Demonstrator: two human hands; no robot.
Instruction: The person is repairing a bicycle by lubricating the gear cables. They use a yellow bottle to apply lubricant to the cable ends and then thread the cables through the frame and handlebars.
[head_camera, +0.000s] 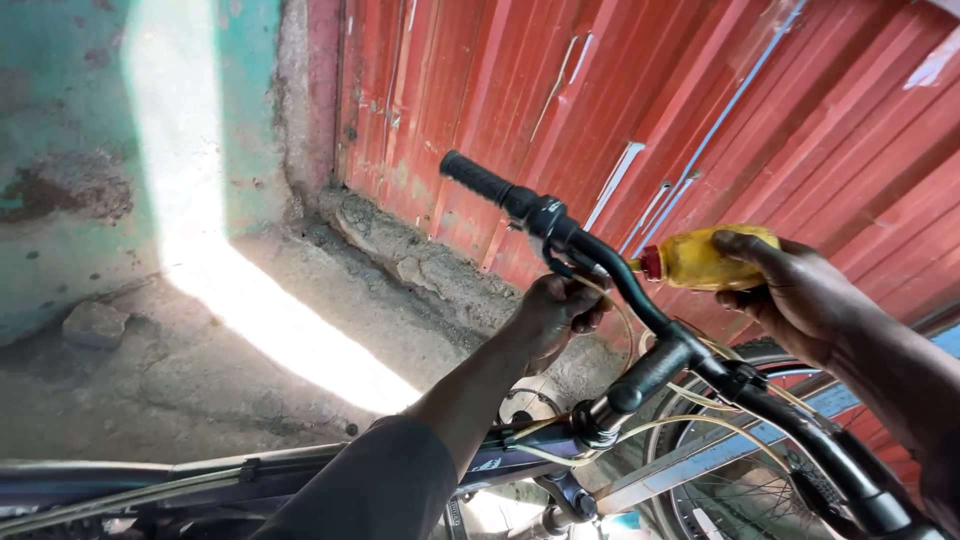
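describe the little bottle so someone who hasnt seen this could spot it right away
Start from the red corrugated metal wall, then drop to the black bicycle handlebar crossing in front of it. Just right of the bar, the right hand holds a small bottle on its side: the only yellow thing there, its red cap pointing at the bar.

Your left arm wears a dark grey sleeve, pushed up well back from the fingers. Your right hand and forearm are bare, without glove or ring.
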